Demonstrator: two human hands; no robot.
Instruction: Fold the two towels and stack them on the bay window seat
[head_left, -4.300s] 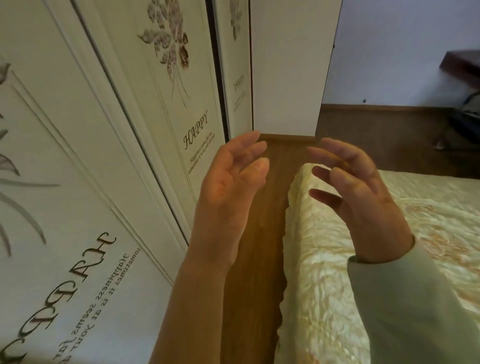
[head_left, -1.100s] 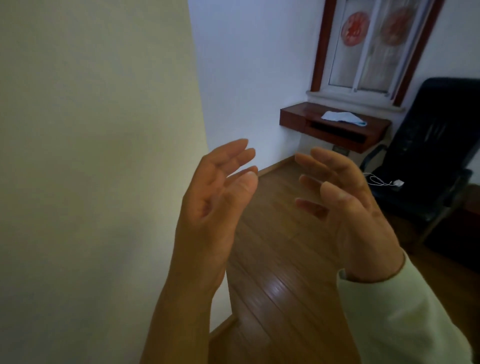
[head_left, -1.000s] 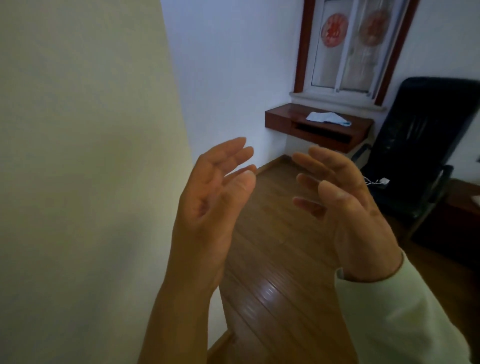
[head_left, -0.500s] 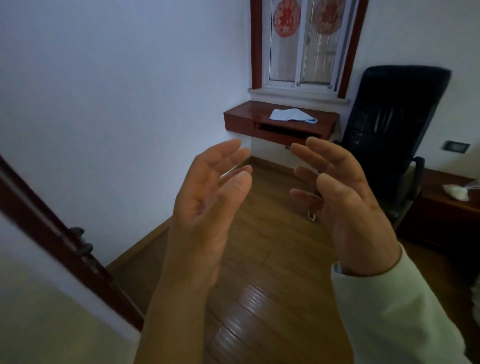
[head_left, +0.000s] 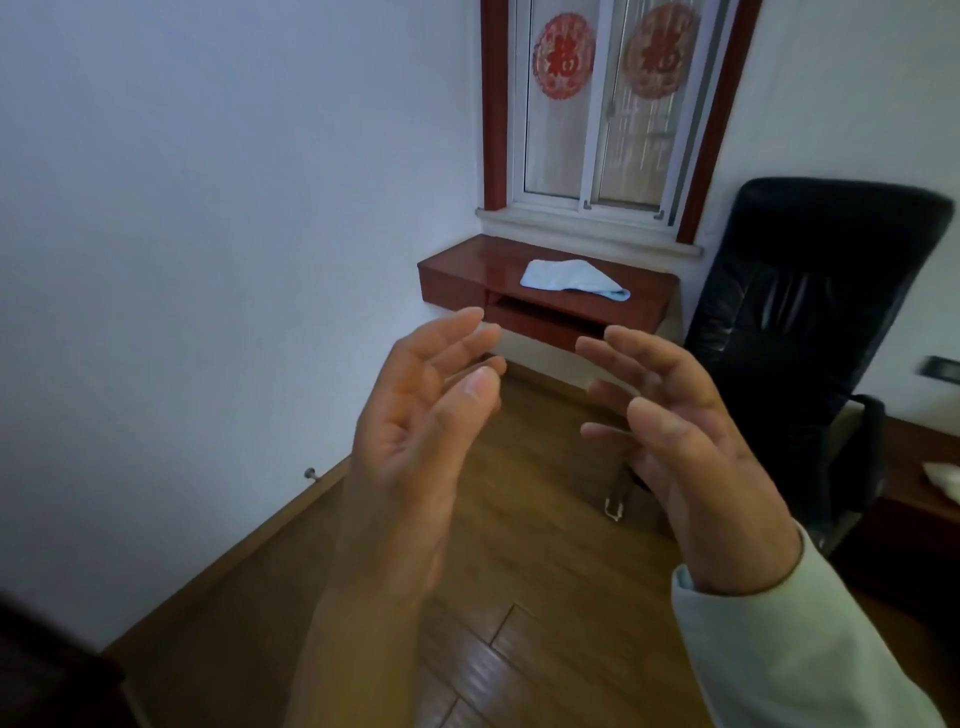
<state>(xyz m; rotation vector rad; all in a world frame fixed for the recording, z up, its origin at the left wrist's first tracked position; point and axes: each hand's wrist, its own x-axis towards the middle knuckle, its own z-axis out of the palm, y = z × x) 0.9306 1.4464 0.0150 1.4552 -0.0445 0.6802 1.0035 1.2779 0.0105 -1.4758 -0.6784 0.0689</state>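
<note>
A crumpled pale blue towel (head_left: 570, 279) lies on the red-brown wooden bay window seat (head_left: 462, 270) under the window, far ahead across the room. A second towel cannot be told apart from it. My left hand (head_left: 421, 431) and my right hand (head_left: 691, 457) are raised in front of me, palms facing each other, fingers apart, holding nothing. Both hands are well short of the seat.
A black office chair (head_left: 810, 332) stands right of the seat, with a dark desk (head_left: 909, 525) at the far right edge. A white wall (head_left: 208, 260) runs along the left. Wood floor (head_left: 519, 597) stretches between me and the seat. A dark door edge (head_left: 41, 670) is at bottom left.
The view has swung from the wardrobe and bed to the window corner and moved nearer the seat. The door frame has slid out at lower left. My hands keep the same raised, empty pose.
</note>
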